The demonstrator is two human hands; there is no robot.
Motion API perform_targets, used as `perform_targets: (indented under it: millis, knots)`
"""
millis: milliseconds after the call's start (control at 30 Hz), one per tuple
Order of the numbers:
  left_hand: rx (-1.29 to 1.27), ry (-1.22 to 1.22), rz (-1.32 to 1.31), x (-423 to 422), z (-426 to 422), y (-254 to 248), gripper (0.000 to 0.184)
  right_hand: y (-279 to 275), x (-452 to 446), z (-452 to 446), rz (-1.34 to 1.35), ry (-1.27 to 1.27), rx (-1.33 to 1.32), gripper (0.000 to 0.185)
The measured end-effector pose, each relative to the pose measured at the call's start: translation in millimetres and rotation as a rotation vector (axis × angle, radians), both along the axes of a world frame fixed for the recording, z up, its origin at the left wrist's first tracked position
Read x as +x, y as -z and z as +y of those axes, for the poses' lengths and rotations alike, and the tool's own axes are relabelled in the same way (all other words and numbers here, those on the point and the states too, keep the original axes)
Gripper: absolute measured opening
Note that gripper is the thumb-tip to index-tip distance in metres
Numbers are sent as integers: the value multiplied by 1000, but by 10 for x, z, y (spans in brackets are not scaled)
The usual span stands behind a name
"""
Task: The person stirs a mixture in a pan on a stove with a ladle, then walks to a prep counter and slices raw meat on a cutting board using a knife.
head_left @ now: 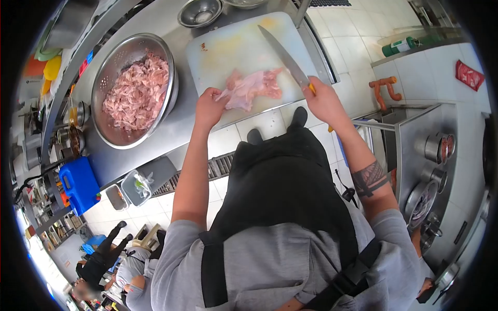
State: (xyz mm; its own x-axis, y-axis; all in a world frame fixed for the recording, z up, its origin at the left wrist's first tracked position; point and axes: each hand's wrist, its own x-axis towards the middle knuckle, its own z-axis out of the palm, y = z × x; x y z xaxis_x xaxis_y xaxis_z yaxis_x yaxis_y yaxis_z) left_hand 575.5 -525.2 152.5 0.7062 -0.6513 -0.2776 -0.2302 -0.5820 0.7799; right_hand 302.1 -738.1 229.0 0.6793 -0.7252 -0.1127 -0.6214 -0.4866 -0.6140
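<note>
A flat piece of raw meat (254, 89), pale pink and looking like chicken, lies near the front edge of the white cutting board (218, 57). My left hand (210, 108) pinches its left end between thumb and fingers. In my right hand (326, 102) is a large knife (284, 55) with a yellow handle, its blade pointing up and left over the right side of the board, apart from the meat. Left of the board stands a big perforated steel colander (98, 98) holding a heap of cut raw meat (137, 93).
Steel bowls (200, 13) sit behind the board. A blue jerrycan (79, 185) and plastic containers (136, 187) are at the lower left. Pots (433, 147) stand on a steel surface at right. Other people (98, 259) are at lower left.
</note>
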Motion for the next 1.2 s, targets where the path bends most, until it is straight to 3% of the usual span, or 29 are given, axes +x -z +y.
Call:
perform_targets:
  millis: [100, 200, 267, 300, 367, 500, 567, 733, 867, 1000, 1067, 1200]
  knots:
    - [75, 52, -5, -23, -15, -120, 35, 113, -99, 70, 130, -37, 65, 22]
    - [93, 120, -240, -33, -25, -127, 31, 185, -209, 186, 168, -17, -5, 20]
    - [-55, 115, -843, -85, -85, -114, 27, 114, -289, 298, 171, 36, -47, 20]
    - [-60, 125, -842, -138, -176, -103, 27, 36, -308, 383, 146, 10, -7, 20]
    - [-305, 329, -465, -296, -421, -64, 24, -1, -387, 546, 94, -36, 30, 21]
    - [-354, 498, -612, -583, -867, -92, 27, -155, -444, 770, 245, -88, 33, 20]
    - [-301, 455, -474, -659, -994, -14, 24, -307, -499, 805, 312, -102, 35, 18]
    - [-293, 523, -434, -636, -1043, -17, 19, -331, -508, 766, 470, -186, 94, 13]
    - [-263, 516, -443, -649, -1025, 33, 20, 331, -27, 521, 293, -191, -6, 16]
    - [-270, 554, -503, -662, -990, 3, 21, 409, 527, 146, 224, -227, 8, 20]
    - [-288, 355, -238, -676, -940, -122, 22, 348, 555, 65, 212, -263, -8, 21]
    - [-337, 230, -308, -562, -798, 90, 23, -12, 236, 156, 284, -178, -3, 19]
